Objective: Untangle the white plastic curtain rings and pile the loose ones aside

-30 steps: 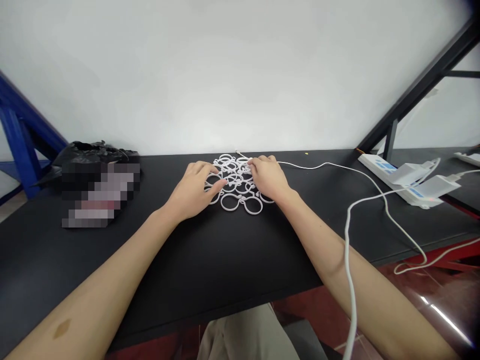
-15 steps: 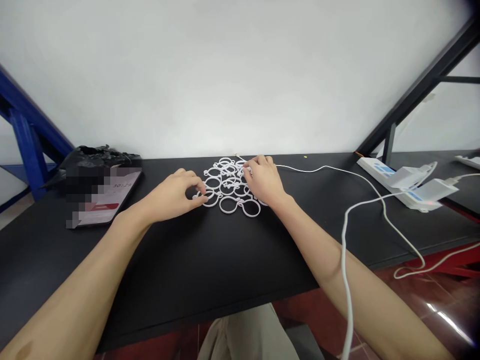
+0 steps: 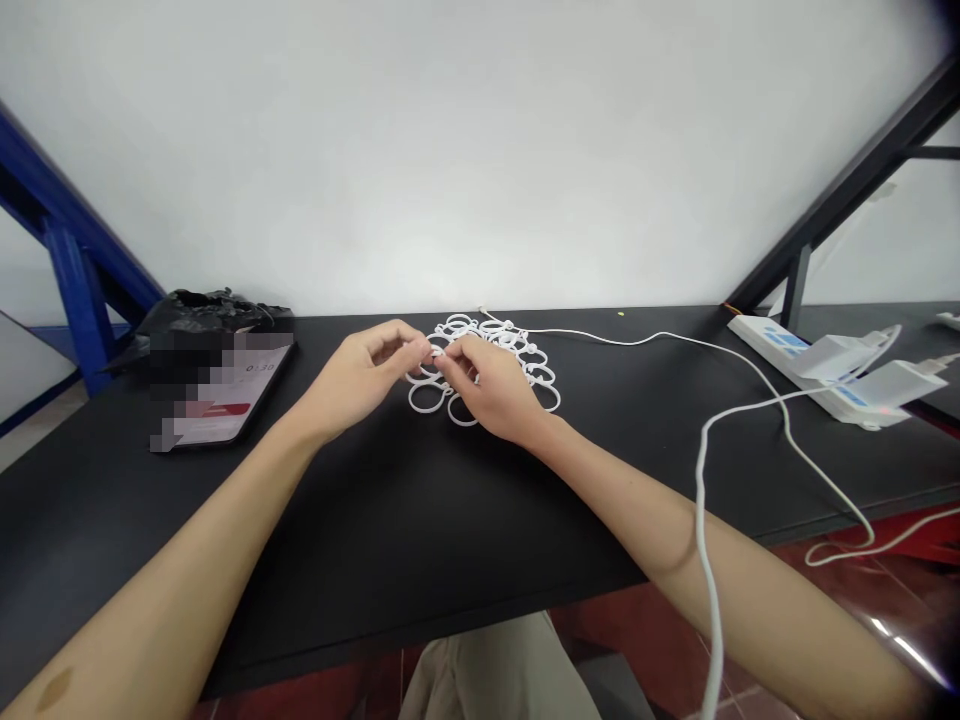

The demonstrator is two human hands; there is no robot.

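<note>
Black counter [image 3: 375, 560]; left grip [image 3: 360, 378] and right grip [image 3: 496, 390] pinch white rings [image 3: 516, 342] near frame centre; most lie rightward, beside the latter.

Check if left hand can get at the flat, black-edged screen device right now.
Probably yes: the left hand is close to the flat, black-edged device, and nothing visible blocks the black tabletop between them. It seems to be pinching a thin white ring piece, so may need to let go first.

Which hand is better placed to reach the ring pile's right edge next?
Probably the right hand: it covers part of the white rings and sits nearer that edge; the left hand is farther.
</note>
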